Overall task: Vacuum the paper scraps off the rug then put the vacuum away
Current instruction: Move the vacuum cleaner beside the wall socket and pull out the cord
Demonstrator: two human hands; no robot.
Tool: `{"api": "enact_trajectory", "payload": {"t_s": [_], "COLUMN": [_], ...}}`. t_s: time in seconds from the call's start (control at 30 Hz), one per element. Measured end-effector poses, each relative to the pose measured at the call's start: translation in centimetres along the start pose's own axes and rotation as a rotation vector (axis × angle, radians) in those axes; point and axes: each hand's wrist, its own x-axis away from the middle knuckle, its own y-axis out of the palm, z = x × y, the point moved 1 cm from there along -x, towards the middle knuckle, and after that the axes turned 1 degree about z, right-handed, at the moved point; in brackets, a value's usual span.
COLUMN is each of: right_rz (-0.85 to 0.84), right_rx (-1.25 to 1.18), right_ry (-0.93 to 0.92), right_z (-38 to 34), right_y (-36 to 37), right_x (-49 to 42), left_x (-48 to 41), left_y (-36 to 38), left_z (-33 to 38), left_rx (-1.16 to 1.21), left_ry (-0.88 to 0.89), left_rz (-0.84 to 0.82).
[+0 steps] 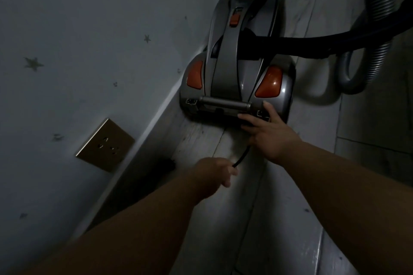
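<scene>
A grey canister vacuum [237, 56] with orange buttons stands on the floor close to the wall. Its ribbed grey hose [377, 6] loops at the upper right, and a dark tube crosses over its body. A black power cord [242, 155] runs from the vacuum's near end toward me. My left hand [214, 174] grips the cord just in front of the vacuum. My right hand [268, 131] rests on the vacuum's near right corner, fingers spread and fairly straight. No rug or paper scraps are in view.
A brass-coloured wall socket [105, 145] sits low on the star-patterned wall at the left, nothing plugged into it. A baseboard runs along the wall. Pale floor tiles [290, 219] stretch to the right and toward me. The scene is dim.
</scene>
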Motion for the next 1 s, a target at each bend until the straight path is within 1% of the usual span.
{"api": "enact_trajectory", "payload": {"t_s": [0.07, 0.13, 0.2, 0.33, 0.37, 0.47, 0.57, 0.63, 0.7, 0.83, 0.93, 1.0], "right_rz": [0.011, -0.016, -0.011, 0.023, 0.014, 0.043, 0.061, 0.046, 0.025, -0.001, -0.002, 0.000], "right_rx": [0.043, 0.016, -0.059, -0.123, -0.139, -0.187, -0.218, -0.182, -0.107, -0.002, 0.019, 0.022], "right_ry": [-0.007, -0.012, 0.017, 0.043, 0.045, 0.051, 0.047, 0.016, -0.007, -0.011, 0.003, 0.025], "right_z": [0.3, -0.3, -0.4, -0.2, -0.2, -0.1, 0.0, 0.1, 0.2, 0.2, -0.2, -0.9], "right_y": [-0.3, -0.3, -0.7, -0.8, -0.8, -0.6, -0.5, -0.5, -0.5, -0.5, -0.5, -0.3], "right_x": [0.1, 0.0, 0.0, 0.0, 0.2, 0.0, 0.1, 0.0, 0.0, 0.2, 0.1, 0.1], "left_x": [1.5, 2.4, 2.4, 0.5, -0.2, -1.6, -2.6, -2.7, -2.2, 0.1, 1.6, 1.7], "left_y": [-0.7, -1.5, -2.0, -1.3, -0.8, 0.2, 0.9, 0.9, 0.8, -0.1, -1.0, -1.3], "left_z": [-2.2, -3.9, -4.2, -1.5, -0.7, 1.4, 2.7, 2.9, 2.3, -2.1, -5.0, -4.9], "left_rx": [0.107, 0.135, 0.086, -0.073, -0.056, 0.161, 0.265, 0.249, 0.163, 0.126, 0.160, 0.198], "left_ry": [-0.037, -0.035, -0.060, -0.062, -0.054, -0.069, -0.073, -0.069, -0.058, -0.059, -0.040, -0.014], "left_rz": [-0.069, -0.115, -0.128, -0.148, -0.128, -0.033, 0.038, 0.032, -0.017, -0.044, -0.063, -0.065]}}
